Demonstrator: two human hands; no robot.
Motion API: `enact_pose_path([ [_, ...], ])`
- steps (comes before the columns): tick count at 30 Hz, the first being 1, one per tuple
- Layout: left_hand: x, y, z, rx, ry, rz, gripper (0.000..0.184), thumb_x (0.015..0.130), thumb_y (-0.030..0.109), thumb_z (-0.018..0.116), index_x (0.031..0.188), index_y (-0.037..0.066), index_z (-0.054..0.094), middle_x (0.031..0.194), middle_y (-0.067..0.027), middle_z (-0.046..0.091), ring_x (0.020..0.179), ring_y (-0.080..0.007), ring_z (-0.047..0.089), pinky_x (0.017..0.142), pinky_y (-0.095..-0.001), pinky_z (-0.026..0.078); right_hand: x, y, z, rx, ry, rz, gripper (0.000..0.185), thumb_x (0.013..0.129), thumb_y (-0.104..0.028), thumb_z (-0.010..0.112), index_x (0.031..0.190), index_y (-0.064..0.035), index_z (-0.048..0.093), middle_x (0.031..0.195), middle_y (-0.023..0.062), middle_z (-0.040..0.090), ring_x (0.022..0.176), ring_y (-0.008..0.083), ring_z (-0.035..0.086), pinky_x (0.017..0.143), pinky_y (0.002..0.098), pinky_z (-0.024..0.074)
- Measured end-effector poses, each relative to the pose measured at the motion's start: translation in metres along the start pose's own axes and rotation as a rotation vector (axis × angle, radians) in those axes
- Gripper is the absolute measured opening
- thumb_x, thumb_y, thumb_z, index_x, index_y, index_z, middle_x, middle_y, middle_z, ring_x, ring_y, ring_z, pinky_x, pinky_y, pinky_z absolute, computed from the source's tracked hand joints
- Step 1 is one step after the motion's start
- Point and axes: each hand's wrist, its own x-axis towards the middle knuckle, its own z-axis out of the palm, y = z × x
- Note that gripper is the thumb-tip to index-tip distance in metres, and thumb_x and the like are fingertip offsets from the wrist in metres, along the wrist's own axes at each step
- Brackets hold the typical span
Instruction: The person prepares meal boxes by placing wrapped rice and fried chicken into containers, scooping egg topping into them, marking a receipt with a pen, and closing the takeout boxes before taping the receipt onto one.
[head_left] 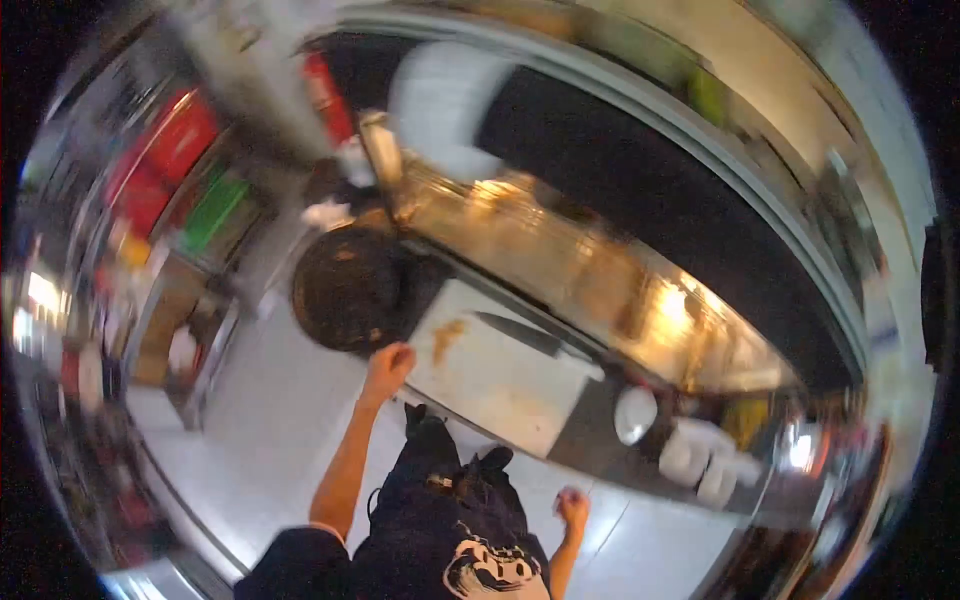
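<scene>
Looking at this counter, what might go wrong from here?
An uncovered knife lies on the white board, so a careless reach by the nearby left hand might end in a cut. The brown residue on that board could get onto whatever is set there.

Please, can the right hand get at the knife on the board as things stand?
Probably yes. The right hand seems empty, and the knife lies uncovered on the board, its handle toward the right. Nothing seems to block it, though the hand must first reach over the counter.
</scene>
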Motion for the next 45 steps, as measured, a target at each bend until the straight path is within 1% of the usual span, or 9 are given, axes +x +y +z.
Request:
enact_pose_path([
  [4,0.117,0.012,-0.092,-0.030,0.302,0.139,0.015,0.093,0.014,0.066,0.099,0.001,0.072,0.082,-0.0095,0.074,0.077,-0.0142,0.071,0.067,-0.0294,0.054,-0.052,0.008,0.047,0.328,-0.207,0.169,0.013,0.085,-0.011,0.064,0.085,0.0008,0.071,0.077,0.0125,0.069,0.070,0.0214,0.068,0.062,0.0359,0.0555],
  [9,0.268,0.010,-0.150,-0.079,0.446,0.238,0.017,0.090,0.016,0.066,0.098,0.002,0.072,0.080,-0.0119,0.072,0.071,-0.0174,0.068,0.065,-0.0312,0.053,-0.080,-0.014,0.138,-0.219,-0.244,0.263,0.016,0.087,-0.016,0.064,0.086,-0.0022,0.071,0.080,0.0115,0.072,0.076,0.0222,0.070,0.066,0.0366,0.0553],
  [18,0.429,0.029,-0.117,-0.178,0.198,0.351,0.013,0.084,0.012,0.065,0.089,0.004,0.074,0.078,-0.0171,0.070,0.067,-0.0306,0.068,0.066,-0.0392,0.054,-0.114,-0.138,0.256,-0.286,-0.215,0.317,0.016,0.087,-0.017,0.064,0.086,-0.0030,0.071,0.080,0.0113,0.072,0.077,0.0226,0.071,0.067,0.0366,0.0552],
  [25,0.604,0.026,-0.030,0.806,0.329,0.862,0.024,0.083,0.029,0.063,0.094,0.012,0.076,0.132,-0.0179,0.063,0.145,-0.0338,0.032,0.117,-0.0643,0.018,-0.108,-0.172,0.304,-0.277,-0.175,0.345,0.016,0.087,-0.018,0.064,0.086,-0.0036,0.071,0.080,0.0111,0.072,0.077,0.0229,0.071,0.068,0.0365,0.0552],
  [28,0.618,0.057,-0.061,0.898,-0.193,0.594,0.031,0.080,0.032,0.069,0.103,0.012,0.076,0.145,-0.0149,0.053,0.143,-0.0339,0.036,0.118,-0.0587,0.021,-0.107,-0.176,0.314,-0.260,-0.161,0.356,0.016,0.087,-0.019,0.065,0.086,-0.0039,0.071,0.080,0.0110,0.072,0.077,0.0230,0.071,0.068,0.0365,0.0552],
  [34,0.514,0.105,-0.171,0.153,0.686,0.904,0.015,0.082,0.018,0.067,0.093,0.011,0.074,0.128,-0.0109,0.060,0.124,-0.0321,0.051,0.105,-0.0533,0.034,-0.121,-0.173,0.340,-0.242,-0.155,0.338,0.016,0.087,-0.019,0.065,0.086,-0.0045,0.072,0.080,0.0108,0.073,0.078,0.0233,0.072,0.069,0.0365,0.0551],
  [37,0.432,0.004,-0.146,0.104,0.119,0.607,0.011,0.082,0.017,0.070,0.091,0.010,0.072,0.106,-0.0113,0.068,0.104,-0.0310,0.062,0.101,-0.0513,0.040,-0.141,-0.146,0.343,-0.418,-0.180,0.136,0.016,0.087,-0.020,0.065,0.086,-0.0047,0.072,0.080,0.0107,0.073,0.078,0.0234,0.072,0.069,0.0365,0.0551],
  [38,0.393,0.004,-0.163,0.405,0.023,0.893,0.011,0.082,0.017,0.071,0.091,0.010,0.072,0.096,-0.0106,0.070,0.096,-0.0308,0.065,0.099,-0.0498,0.042,-0.143,-0.130,0.338,-0.600,-0.169,-0.071,0.016,0.087,-0.020,0.065,0.086,-0.0048,0.072,0.080,0.0107,0.073,0.078,0.0235,0.072,0.069,0.0365,0.0551],
  [45,0.188,0.079,-0.203,-0.318,-0.538,0.094,0.017,0.097,0.017,0.064,0.105,0.005,0.073,0.096,-0.0058,0.073,0.093,-0.0156,0.067,0.088,-0.0312,0.051,-0.115,-0.485,0.296,-0.033,0.010,-0.625,0.052,0.079,-0.018,0.083,0.124,-0.0029,0.061,0.112,0.0136,0.070,0.107,0.0256,0.066,0.091,0.0377,0.0514],
])
